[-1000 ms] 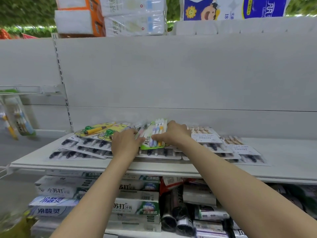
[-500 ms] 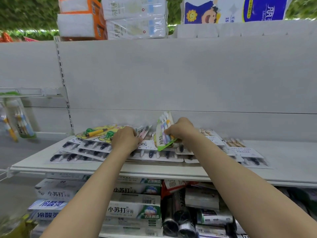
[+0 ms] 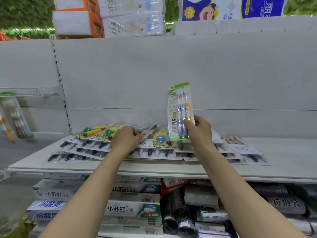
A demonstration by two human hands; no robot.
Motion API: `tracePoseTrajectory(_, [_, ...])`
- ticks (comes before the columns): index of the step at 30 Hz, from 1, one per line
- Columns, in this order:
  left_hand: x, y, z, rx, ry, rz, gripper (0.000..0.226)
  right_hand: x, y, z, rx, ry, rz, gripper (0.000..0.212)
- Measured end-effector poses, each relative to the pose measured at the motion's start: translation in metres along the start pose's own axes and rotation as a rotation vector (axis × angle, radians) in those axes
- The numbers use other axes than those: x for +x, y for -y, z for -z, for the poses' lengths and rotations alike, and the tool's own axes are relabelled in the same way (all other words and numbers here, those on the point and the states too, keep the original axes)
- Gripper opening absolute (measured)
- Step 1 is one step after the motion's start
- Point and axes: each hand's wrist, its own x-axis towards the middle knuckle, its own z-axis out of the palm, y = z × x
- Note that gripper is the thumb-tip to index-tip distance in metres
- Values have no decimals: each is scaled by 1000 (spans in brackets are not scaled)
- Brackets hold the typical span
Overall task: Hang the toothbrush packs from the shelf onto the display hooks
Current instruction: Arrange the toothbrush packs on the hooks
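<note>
Right hand [image 3: 199, 131] holding green toothbrush pack [image 3: 180, 107] upright, left hand [image 3: 126, 140] pinching pink pack [image 3: 149, 132], white shelf [image 3: 291, 152]

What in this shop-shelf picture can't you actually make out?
Head view, the only one:
- Whether the left hand grips anything on the pile of flat toothbrush packs: its own back hides the fingertips.
- The lower right of the green-edged card pack of three toothbrushes: covered by the right hand holding it.
- The clear hanging packs at far left: blurred, cut by the edge; their hooks are unclear.
</note>
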Motion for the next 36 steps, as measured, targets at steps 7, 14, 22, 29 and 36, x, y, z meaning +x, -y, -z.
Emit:
tracePoseTrajectory(7, [23, 8, 9, -414, -14, 128, 33, -5, 0, 10, 84, -46, 19, 24])
tracePoseTrajectory(14, [25, 10, 3, -777, -83, 215, 29, -15, 0, 17, 194, -37, -37, 22])
tracePoseTrajectory(22, [-15, -6, 11, -1154, -55, 235, 33, -33, 7, 35, 295, -29, -43, 20])
tracePoseTrajectory(29, [-102, -35, 22, -1383, -97, 211, 22, -76, -2, 57, 427, 29, -87, 23])
tracePoseTrajectory(36, [-206, -34, 9, -1485, -164, 326, 35, -138, -23, 87, 425, 131, -221, 17])
